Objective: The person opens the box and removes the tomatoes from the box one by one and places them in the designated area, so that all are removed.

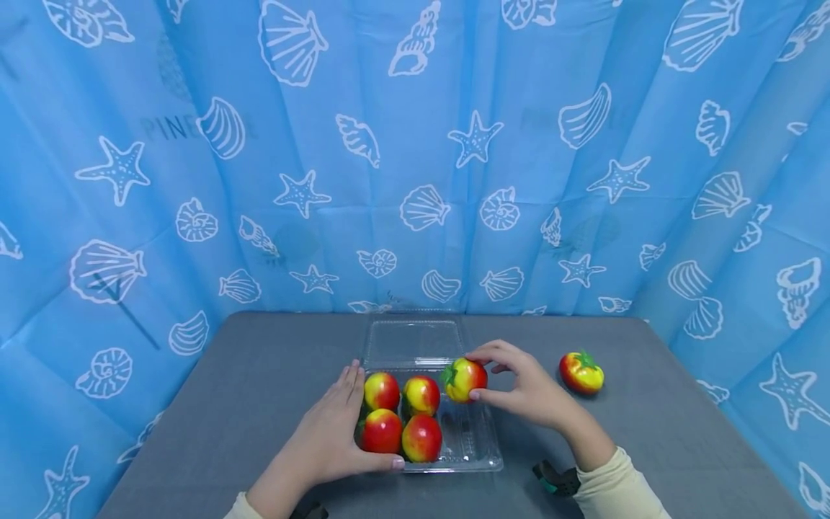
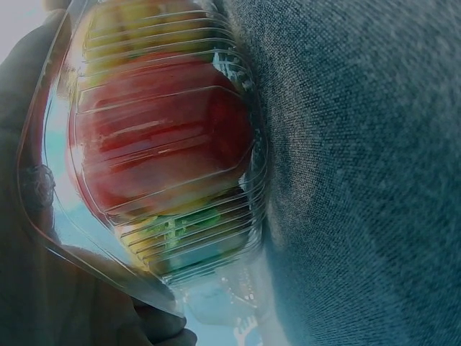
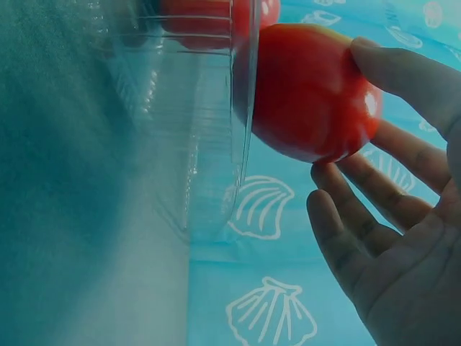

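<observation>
A clear plastic clamshell box (image 1: 467, 447) lies with its lid (image 1: 415, 339) folded back. Several red-and-yellow fruits (image 1: 422, 437) with smooth, shiny skin sit in its left part. My left hand (image 1: 327, 432) rests along the box's left side, fingers straight and thumb stretched over the front rim. In the left wrist view, a red fruit (image 2: 162, 137) shows through the ribbed wall. My right hand (image 1: 528, 386) pinches another red-and-yellow fruit (image 1: 465, 380) between thumb and fingers, over the back right part of the box. Its green leafy top faces left. In the right wrist view, this fruit (image 3: 313, 94) overlaps the box rim.
One more red-and-yellow fruit (image 1: 581, 373) with a green leafy top lies on the grey table (image 1: 279, 367), right of my right hand. A blue curtain (image 1: 415, 173) with white shell prints hangs behind the table and along its sides.
</observation>
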A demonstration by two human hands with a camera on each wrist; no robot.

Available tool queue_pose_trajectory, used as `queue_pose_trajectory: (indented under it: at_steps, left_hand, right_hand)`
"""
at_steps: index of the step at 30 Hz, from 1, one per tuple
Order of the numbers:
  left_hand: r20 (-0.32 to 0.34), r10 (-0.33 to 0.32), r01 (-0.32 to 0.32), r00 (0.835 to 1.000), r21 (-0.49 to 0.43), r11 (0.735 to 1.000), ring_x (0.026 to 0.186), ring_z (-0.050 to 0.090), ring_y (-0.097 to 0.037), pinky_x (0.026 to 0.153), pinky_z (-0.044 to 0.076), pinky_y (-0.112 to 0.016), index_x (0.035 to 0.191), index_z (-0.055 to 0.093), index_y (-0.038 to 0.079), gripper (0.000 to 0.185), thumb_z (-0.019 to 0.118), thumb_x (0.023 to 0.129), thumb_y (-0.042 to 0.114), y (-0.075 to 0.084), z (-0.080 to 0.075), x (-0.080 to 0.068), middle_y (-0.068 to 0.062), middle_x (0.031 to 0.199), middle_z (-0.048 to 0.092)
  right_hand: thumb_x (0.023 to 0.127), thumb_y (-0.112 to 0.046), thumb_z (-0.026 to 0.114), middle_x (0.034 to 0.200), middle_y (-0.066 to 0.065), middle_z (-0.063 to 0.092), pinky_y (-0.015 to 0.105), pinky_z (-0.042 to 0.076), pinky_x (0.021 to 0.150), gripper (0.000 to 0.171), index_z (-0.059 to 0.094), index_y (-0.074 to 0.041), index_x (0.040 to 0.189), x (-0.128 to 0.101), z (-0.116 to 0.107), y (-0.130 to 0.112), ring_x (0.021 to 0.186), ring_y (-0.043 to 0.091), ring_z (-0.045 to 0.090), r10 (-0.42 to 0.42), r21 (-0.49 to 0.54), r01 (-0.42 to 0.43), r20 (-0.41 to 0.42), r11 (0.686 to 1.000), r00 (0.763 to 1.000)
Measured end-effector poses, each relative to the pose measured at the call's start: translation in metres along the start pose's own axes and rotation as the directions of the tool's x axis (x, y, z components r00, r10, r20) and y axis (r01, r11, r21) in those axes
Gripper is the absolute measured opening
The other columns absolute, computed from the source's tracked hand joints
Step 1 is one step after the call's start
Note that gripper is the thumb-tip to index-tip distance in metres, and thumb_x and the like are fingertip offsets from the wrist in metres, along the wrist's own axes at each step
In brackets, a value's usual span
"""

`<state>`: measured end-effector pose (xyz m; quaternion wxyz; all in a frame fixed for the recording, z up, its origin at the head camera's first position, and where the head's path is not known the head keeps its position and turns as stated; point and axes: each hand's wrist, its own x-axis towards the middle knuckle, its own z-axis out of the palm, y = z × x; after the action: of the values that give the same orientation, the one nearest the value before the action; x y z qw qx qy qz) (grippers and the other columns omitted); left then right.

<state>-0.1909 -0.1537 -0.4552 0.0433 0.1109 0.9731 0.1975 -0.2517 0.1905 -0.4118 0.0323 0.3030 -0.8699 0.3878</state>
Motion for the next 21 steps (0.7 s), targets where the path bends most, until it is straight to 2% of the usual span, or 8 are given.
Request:
queue_pose_trajectory:
  at_steps: [11, 21]
  left_hand:
    - [-0.007, -0.002, 0.002, 1.000, -0.006, 1.000, 0.164, 0.025, -0.036, 0.113, 0.048, -0.067, 0.169, 0.028, 0.011, 0.145, 0.066, 0.061, 0.099, 0.000, 0.001, 0.000, -0.009, 0.179, 0.021]
    - [-0.031, 0.024, -0.024, 0.999, 0.001, 1.000, 0.164, 0.023, -0.037, 0.115, 0.046, -0.066, 0.169, 0.028, 0.009, 0.142, 0.068, 0.064, 0.097, -0.002, 0.000, -0.001, -0.011, 0.179, 0.020]
  right_hand:
    - [0.088, -0.027, 0.089, 0.133, -0.004, 0.068, 0.034, 0.063, 0.096, 0.051, 0.070, -0.024, 0.134, -0.006, -0.010, 0.006, 0.116, 0.014, 0.066, 0.032, 0.036, -0.028, -0.098, 0.999, 0.995]
    - [0.091, -0.021, 0.087, 0.135, 0.002, 0.065, 0.036, 0.063, 0.097, 0.050, 0.067, -0.016, 0.136, -0.014, -0.020, 0.016, 0.114, 0.018, 0.067, 0.095, 0.068, -0.084, -0.176, 0.994, 0.980]
